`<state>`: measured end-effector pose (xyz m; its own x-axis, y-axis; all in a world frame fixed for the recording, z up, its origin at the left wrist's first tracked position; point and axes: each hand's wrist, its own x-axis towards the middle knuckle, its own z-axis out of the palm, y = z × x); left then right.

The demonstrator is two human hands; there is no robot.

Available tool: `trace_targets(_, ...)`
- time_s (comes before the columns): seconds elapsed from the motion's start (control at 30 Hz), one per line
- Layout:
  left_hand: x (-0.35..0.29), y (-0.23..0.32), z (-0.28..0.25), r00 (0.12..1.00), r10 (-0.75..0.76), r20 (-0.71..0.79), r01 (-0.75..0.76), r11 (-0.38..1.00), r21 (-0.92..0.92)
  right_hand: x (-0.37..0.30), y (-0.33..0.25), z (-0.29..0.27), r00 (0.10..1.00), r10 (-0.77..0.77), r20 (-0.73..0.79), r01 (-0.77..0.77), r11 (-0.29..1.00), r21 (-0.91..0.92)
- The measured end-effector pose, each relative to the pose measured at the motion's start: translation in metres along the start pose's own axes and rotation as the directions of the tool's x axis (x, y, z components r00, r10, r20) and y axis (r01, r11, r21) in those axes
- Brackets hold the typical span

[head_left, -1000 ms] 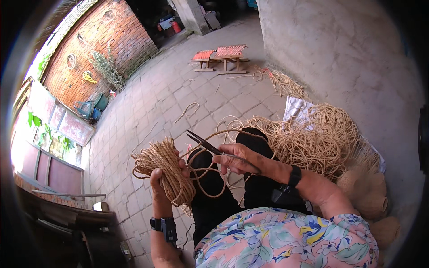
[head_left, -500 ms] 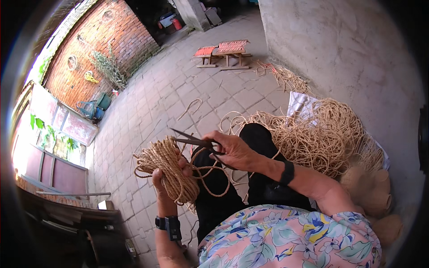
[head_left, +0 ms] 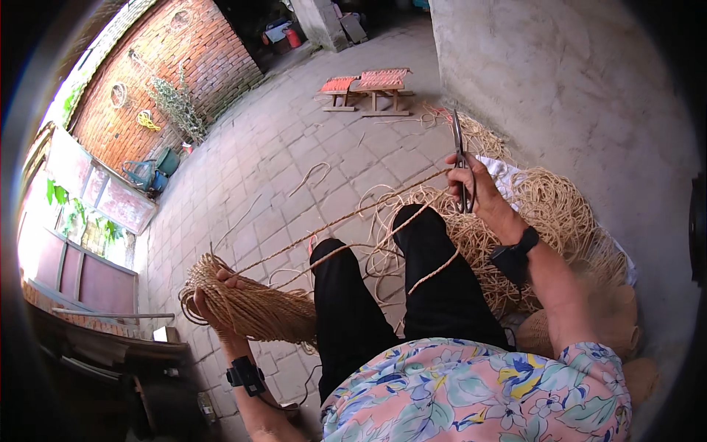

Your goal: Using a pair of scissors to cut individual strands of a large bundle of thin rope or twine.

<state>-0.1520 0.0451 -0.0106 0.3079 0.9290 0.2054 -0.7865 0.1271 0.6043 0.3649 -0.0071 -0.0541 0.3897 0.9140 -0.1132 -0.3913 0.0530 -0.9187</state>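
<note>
At the left, my left hand (head_left: 211, 309) is closed around a thick coiled hank of straw-coloured twisted rope (head_left: 265, 306), which lies tilted beside my left knee. Farther right and higher up, my right hand (head_left: 486, 195) grips dark metal scissors (head_left: 459, 138), their blades pointing up and away and seeming closed. A rope strand (head_left: 342, 219) runs taut from the hank to my right fingers. From there the rope comes back toward the hank, and a loose end (head_left: 434, 276) hangs over my right thigh.
A big tangled heap of rope (head_left: 560, 221) lies on white cloth (head_left: 501, 174) by the grey wall (head_left: 574, 88). Woven straw-coloured pieces (head_left: 615, 317) sit at my right. Two low stools with red woven seats (head_left: 383, 78) stand ahead on the paved floor. A short rope scrap (head_left: 309, 177) lies nearer.
My right hand has swung right and away with the scissors, drawing rope out from the hank. My left hand has moved left and turned the hank to lie more sideways.
</note>
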Motion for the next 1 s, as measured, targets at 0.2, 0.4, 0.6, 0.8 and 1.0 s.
trace_targets(0.2, 0.001, 0.030, -0.030, 0.998, 0.051, -0.032, -0.046, 0.990, 0.137, 0.028, -0.052, -0.045, 0.972, -0.233, -0.025, 0.233, 0.973, -0.011)
trace_targets(0.4, -0.006, 0.087, -0.097, 0.894, 0.241, -0.377, -0.160, 0.959, 0.233, 0.057, -0.129, -0.166, 0.857, -0.431, -0.282, 0.426, 0.901, -0.082)
trace_targets(0.6, -0.004, 0.065, -0.097, 0.981, 0.110, -0.157, -0.102, 0.993, 0.056, 0.036, -0.178, -0.278, 0.663, -0.601, -0.447, 0.509, 0.799, -0.321)
trace_targets(0.8, 0.012, 0.018, -0.037, 0.995, 0.051, -0.086, -0.033, 0.979, 0.201, 0.012, -0.157, -0.247, 0.748, -0.645, -0.157, -0.262, -0.069, -0.963)
trace_targets(1.0, 0.029, -0.031, 0.048, 1.000, -0.028, 0.009, 0.028, 1.000, 0.011, -0.012, -0.049, -0.028, 0.927, -0.300, 0.223, 0.360, 0.556, -0.749)
